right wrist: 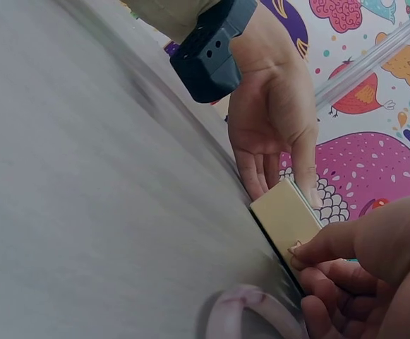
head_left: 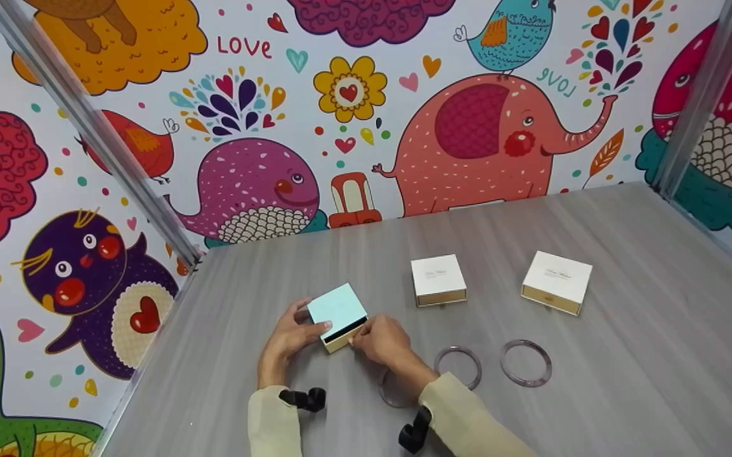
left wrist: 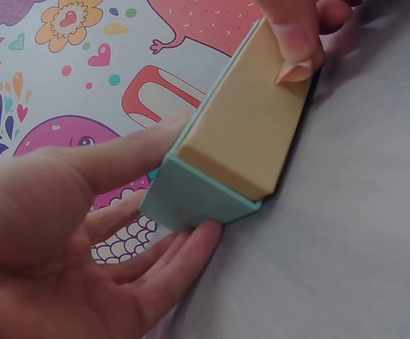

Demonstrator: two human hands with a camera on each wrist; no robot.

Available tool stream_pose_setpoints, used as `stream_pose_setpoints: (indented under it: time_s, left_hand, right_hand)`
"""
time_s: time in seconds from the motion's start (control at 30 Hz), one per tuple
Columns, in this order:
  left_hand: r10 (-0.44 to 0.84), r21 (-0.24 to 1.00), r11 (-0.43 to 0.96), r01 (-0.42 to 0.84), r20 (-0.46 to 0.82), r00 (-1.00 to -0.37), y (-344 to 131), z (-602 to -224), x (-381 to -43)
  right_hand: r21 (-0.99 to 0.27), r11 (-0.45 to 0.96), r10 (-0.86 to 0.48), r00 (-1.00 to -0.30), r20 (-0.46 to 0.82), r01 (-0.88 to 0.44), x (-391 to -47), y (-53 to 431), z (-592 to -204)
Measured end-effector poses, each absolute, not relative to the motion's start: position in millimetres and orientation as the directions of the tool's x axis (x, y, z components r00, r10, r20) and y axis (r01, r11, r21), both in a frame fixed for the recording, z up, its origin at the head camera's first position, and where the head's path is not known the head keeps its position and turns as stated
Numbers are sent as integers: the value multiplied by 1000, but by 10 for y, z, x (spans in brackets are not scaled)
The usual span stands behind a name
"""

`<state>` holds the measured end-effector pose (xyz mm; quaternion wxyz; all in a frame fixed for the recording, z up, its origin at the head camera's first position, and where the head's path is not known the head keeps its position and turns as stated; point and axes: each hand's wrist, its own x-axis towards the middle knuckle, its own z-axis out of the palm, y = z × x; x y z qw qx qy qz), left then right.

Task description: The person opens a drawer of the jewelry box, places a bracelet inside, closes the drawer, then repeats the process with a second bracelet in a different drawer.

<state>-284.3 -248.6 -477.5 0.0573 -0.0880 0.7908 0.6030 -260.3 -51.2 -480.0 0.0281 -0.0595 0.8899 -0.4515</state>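
Note:
A light blue drawer box [head_left: 337,308] rests on the table, tilted toward my hands in the head view. My left hand [head_left: 285,339] grips its sleeve, thumb on top and fingers along the side. The tan drawer front [left wrist: 233,127] stands slightly out of the sleeve, and a dark strip shows behind it from above. On that front is a small ribbon pull tab [left wrist: 293,73], pinched between thumb and finger of my right hand [head_left: 386,343]. Under the right wrist lies a translucent purplish bangle [head_left: 394,405], partly hidden by the arm.
Two more bangles lie to the right, a nearer one [head_left: 458,348] and a farther one [head_left: 534,383]. Behind them stand two white boxes with tan fronts, one in the middle [head_left: 437,274] and one at right [head_left: 557,278]. A patterned wall panel [head_left: 366,158] borders the table [head_left: 226,304].

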Motion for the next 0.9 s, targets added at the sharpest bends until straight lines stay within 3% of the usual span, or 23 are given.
stream_pose_setpoints:
  time_s: [0.9]
  left_hand:
    - [-74, 946, 245, -214, -202, -977, -2486, -4764, -2856]
  right_hand:
    - [-773, 630, -178, -983, -41, -82, -2600, -429, -4725]
